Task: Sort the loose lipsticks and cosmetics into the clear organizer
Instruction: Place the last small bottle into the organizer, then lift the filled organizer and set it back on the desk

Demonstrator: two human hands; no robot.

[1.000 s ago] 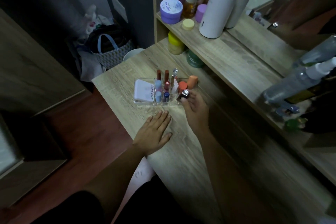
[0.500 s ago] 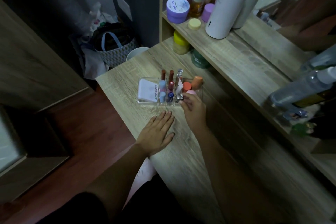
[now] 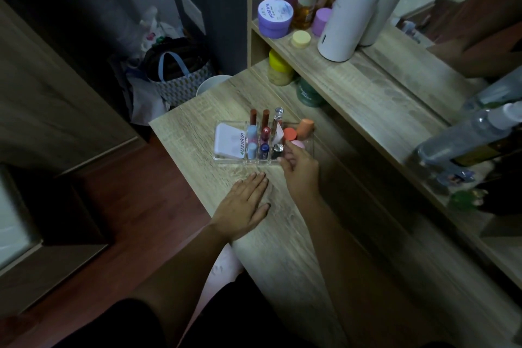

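The clear organizer point(image 3: 234, 161) stands on the wooden table point(image 3: 282, 234). Its left bay holds a white compact point(image 3: 227, 140). The middle slots hold upright lipsticks: two blue-capped ones point(image 3: 252, 141), a red one point(image 3: 265, 133), a dark blue one point(image 3: 264, 151) and a silver-capped lipstick point(image 3: 278, 149) in the front slot. The right bay holds an orange sponge point(image 3: 305, 127), an orange pot point(image 3: 290, 134) and a pink item point(image 3: 298, 145). My right hand point(image 3: 300, 167) is at the organizer's front right corner, fingertips beside the silver-capped lipstick, fingers loosely apart. My left hand point(image 3: 243, 206) lies flat and open on the table.
A raised shelf point(image 3: 353, 85) behind carries a purple jar point(image 3: 275, 17), bottles and a white cylinder point(image 3: 348, 17). A yellow jar point(image 3: 279, 68) and a green jar point(image 3: 309, 93) sit under it. Spray bottles point(image 3: 463, 138) stand right. A bag point(image 3: 175, 76) is on the floor past the table's left edge.
My right hand lowered the silver-capped lipstick into the front slot and its fingers have loosened beside it. My left hand stayed flat on the table.
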